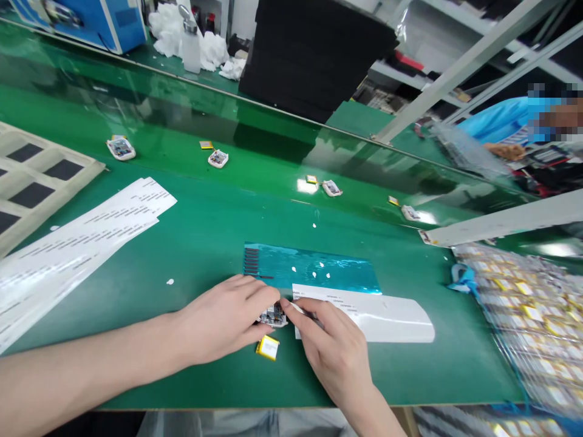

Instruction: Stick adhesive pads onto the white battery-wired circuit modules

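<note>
A small white device with an exposed circuit board [273, 317] lies low in the middle of the green table, with my left hand [228, 318] closed on its left and upper edge. From the right, my right hand [330, 340] pinches a thin pale tool [297, 308], its tip hidden by the fingers at the device's upper right corner. Just below the device rests a yellow-edged battery [268, 347]. Behind the hands is a blue film [319, 267] with dark strips at its left end. A white label sheet [387, 318] lies partly behind my right hand.
Several open devices with batteries, one of them [218, 159] left of centre, line the green strip behind. Long label sheets [91, 237] and a tray [54, 197] are at left. Bagged batteries [542, 328] fill the right. A person in blue [501, 124] is beyond the partition.
</note>
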Action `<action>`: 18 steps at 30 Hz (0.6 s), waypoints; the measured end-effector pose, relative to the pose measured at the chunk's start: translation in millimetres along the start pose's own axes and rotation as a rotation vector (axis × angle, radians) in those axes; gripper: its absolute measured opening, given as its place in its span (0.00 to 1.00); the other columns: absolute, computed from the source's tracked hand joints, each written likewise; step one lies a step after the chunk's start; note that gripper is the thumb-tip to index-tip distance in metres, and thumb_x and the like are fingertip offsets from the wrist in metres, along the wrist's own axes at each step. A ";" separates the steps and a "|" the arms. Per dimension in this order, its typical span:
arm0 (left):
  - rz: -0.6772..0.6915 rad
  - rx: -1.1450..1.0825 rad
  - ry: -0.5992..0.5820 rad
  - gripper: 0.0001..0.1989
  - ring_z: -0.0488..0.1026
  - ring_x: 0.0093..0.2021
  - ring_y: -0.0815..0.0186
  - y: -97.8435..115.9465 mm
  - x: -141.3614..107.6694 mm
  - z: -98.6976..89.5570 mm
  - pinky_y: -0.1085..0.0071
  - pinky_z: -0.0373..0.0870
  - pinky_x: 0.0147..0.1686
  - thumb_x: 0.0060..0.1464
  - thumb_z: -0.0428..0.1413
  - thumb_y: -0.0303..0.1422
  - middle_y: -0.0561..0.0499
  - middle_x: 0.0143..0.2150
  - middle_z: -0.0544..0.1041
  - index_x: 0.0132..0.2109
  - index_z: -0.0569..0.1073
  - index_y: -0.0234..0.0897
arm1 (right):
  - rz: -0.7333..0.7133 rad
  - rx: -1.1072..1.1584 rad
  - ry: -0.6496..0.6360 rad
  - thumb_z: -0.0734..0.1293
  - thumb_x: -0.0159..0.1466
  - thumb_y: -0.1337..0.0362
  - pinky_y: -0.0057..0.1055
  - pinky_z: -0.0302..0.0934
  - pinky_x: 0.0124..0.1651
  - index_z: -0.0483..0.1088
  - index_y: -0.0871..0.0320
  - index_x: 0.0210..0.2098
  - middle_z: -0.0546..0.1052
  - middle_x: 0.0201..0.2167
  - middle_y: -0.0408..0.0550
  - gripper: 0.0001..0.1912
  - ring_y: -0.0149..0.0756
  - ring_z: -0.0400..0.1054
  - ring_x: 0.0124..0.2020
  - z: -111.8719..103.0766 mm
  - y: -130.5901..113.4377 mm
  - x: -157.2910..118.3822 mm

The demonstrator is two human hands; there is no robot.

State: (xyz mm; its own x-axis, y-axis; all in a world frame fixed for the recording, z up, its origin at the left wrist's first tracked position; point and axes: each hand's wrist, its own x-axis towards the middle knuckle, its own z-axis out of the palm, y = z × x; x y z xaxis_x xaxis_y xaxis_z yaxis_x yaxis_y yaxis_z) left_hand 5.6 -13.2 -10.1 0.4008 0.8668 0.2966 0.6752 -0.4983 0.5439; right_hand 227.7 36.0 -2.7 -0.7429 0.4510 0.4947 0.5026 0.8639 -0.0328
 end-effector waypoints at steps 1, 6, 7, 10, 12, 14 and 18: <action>0.001 -0.001 -0.002 0.09 0.78 0.42 0.58 -0.1 0.2 -0.1 0.64 0.74 0.43 0.61 0.62 0.28 0.50 0.40 0.79 0.46 0.69 0.37 | -0.002 -0.002 -0.002 0.61 0.74 0.74 0.28 0.65 0.34 0.81 0.56 0.46 0.81 0.34 0.49 0.16 0.32 0.73 0.31 0.0 0.6 -0.5; 0.001 -0.002 -0.006 0.08 0.78 0.41 0.58 1.2 1.8 -1.2 0.64 0.73 0.42 0.61 0.62 0.28 0.49 0.39 0.79 0.44 0.69 0.37 | -0.039 -0.070 -0.015 0.61 0.72 0.76 0.29 0.63 0.34 0.81 0.55 0.45 0.82 0.34 0.48 0.17 0.32 0.72 0.30 -5.6 -0.2 -1.3; 0.000 -0.001 -0.009 0.08 0.77 0.41 0.58 1.7 2.1 -1.5 0.64 0.73 0.42 0.62 0.61 0.29 0.49 0.39 0.78 0.44 0.69 0.37 | -0.045 -0.083 -0.020 0.61 0.71 0.77 0.30 0.63 0.33 0.81 0.56 0.45 0.82 0.34 0.48 0.18 0.33 0.72 0.30 -7.9 -1.7 -0.8; -0.001 0.008 -0.022 0.06 0.77 0.43 0.58 3.1 2.7 -1.9 0.63 0.72 0.43 0.64 0.60 0.30 0.49 0.40 0.78 0.44 0.69 0.38 | -0.027 -0.087 -0.056 0.59 0.72 0.77 0.30 0.63 0.34 0.80 0.56 0.45 0.82 0.35 0.48 0.19 0.33 0.74 0.31 -15.1 -7.9 1.2; 0.006 0.019 -0.021 0.06 0.77 0.44 0.57 3.9 2.8 -2.1 0.62 0.72 0.44 0.65 0.59 0.30 0.49 0.41 0.78 0.45 0.69 0.38 | 0.009 -0.078 -0.093 0.58 0.74 0.75 0.30 0.64 0.35 0.79 0.56 0.46 0.82 0.35 0.48 0.18 0.33 0.75 0.32 -19.2 -12.5 2.1; 0.019 0.034 -0.014 0.06 0.77 0.43 0.57 4.5 2.8 -2.3 0.62 0.72 0.43 0.65 0.60 0.30 0.48 0.41 0.78 0.45 0.69 0.37 | 0.040 -0.077 -0.132 0.58 0.74 0.73 0.30 0.65 0.36 0.78 0.57 0.48 0.82 0.36 0.48 0.17 0.33 0.75 0.33 -22.1 -16.4 2.4; 0.046 0.071 0.019 0.10 0.76 0.41 0.58 6.1 3.1 -3.3 0.63 0.73 0.41 0.62 0.62 0.30 0.49 0.39 0.78 0.46 0.69 0.35 | 0.080 -0.087 -0.202 0.60 0.74 0.73 0.32 0.66 0.39 0.77 0.58 0.51 0.83 0.40 0.49 0.15 0.36 0.76 0.36 -25.1 -22.3 1.7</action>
State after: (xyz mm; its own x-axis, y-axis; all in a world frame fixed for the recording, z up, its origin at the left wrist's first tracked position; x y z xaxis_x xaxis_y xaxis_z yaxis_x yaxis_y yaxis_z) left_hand 8.8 -13.5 -3.2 0.4207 0.8430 0.3351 0.6992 -0.5367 0.4724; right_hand 226.3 11.9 20.7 -0.7684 0.5602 0.3094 0.5930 0.8051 0.0149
